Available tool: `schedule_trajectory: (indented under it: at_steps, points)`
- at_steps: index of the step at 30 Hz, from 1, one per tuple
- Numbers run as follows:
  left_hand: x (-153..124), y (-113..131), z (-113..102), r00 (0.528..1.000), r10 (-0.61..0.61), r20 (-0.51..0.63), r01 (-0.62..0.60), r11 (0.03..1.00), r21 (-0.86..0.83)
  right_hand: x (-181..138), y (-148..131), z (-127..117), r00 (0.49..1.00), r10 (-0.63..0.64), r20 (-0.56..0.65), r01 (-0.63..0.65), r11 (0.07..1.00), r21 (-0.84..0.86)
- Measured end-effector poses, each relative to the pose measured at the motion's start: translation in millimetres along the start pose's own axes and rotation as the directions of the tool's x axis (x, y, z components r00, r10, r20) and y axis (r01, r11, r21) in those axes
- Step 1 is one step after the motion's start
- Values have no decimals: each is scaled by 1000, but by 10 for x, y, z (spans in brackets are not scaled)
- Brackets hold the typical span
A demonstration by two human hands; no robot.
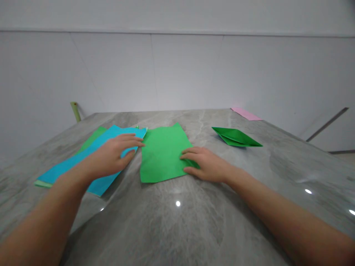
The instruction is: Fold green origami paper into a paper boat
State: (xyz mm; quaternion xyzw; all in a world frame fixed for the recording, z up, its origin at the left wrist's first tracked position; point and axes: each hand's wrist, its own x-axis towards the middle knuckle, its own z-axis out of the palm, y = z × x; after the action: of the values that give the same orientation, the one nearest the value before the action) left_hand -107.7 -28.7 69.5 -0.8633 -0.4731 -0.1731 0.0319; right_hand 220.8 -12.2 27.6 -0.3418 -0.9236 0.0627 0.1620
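Grey veined polished stone countertop (pixel 172 236); white panelled wall (pixel 183 70) behind, pale green rod (pixel 75 111) leaning beyond far left corner. Far right corner: thin pink paper sheet (pixel 246 113). Right of centre: pointed, boat-shaped folded green paper (pixel 235 136). Left side: smooth cyan paper sheet (pixel 83 162) overlying green paper layer (pixel 93 137). Centre: flat rectangular green sheet (pixel 162 153). Left hand (pixel 115 157) open, resting on cyan sheet. Right hand (pixel 205 165) open, fingers (pixel 190 156) on green sheet's right edge. Hands well apart, neither clamped.

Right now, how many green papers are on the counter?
At least 3: a flat green sheet under the right hand, a folded green paper farther right, a green sheet beneath the blue sheet; more may hide there.
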Motion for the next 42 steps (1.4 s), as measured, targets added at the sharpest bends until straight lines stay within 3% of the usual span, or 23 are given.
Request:
schedule_trajectory:
  at_steps: [2,4,7,9,11,13,14,16,18,20,22,24,27,30,33,36,39,42]
  points:
    - [58,-70,336,985,-20,172,11,999,51,3,-64,16,997,-22,79,21,1000,7]
    - [76,-233,568,965,-110,237,93,992,83,-7,-121,-24,992,4,126,-4,1000,2]
    - [97,-446,679,960,-159,230,130,982,136,-37,-155,-76,988,19,151,-26,999,40]
    - [132,-450,665,971,-185,150,165,977,136,-57,-151,-47,997,23,75,-27,998,55]
    - [177,-311,656,988,-155,16,153,985,77,-67,-149,33,999,15,30,-17,998,54]
    - [211,-71,685,997,-48,-54,48,999,-6,-67,-160,130,994,-8,111,-1,997,80]
    - [219,61,713,1000,23,-9,-23,999,-37,-61,-165,176,985,-22,172,5,995,102]
    - [217,300,783,970,157,187,-147,987,-63,-41,-159,245,967,-51,250,17,990,139]
    - [202,458,842,929,148,339,-143,989,-40,-12,-104,282,964,-28,265,-5,992,125]
    - [187,524,869,911,132,391,-134,991,-23,18,6,294,960,91,264,-107,993,47]
    - [176,520,871,919,99,382,-102,995,-11,37,141,294,927,290,239,-284,957,-60]
    - [172,479,871,933,40,358,-42,999,0,41,250,289,854,482,196,-462,876,-139]
    - [187,394,903,943,-75,325,70,997,27,31,282,270,772,625,110,-602,777,-184]
    - [238,330,969,952,-195,235,188,981,53,34,199,230,770,637,-17,-630,757,-171]
    - [309,324,1023,928,-340,151,327,939,102,60,147,199,754,649,-102,-657,741,-139]
    - [363,357,1041,926,-362,107,351,930,110,81,188,212,727,666,-171,-681,731,-49]
    - [386,368,1021,932,-353,84,348,935,70,79,270,248,688,686,-236,-672,725,147]
    - [382,329,987,935,-344,89,345,939,1,68,354,286,713,648,-266,-582,760,289]
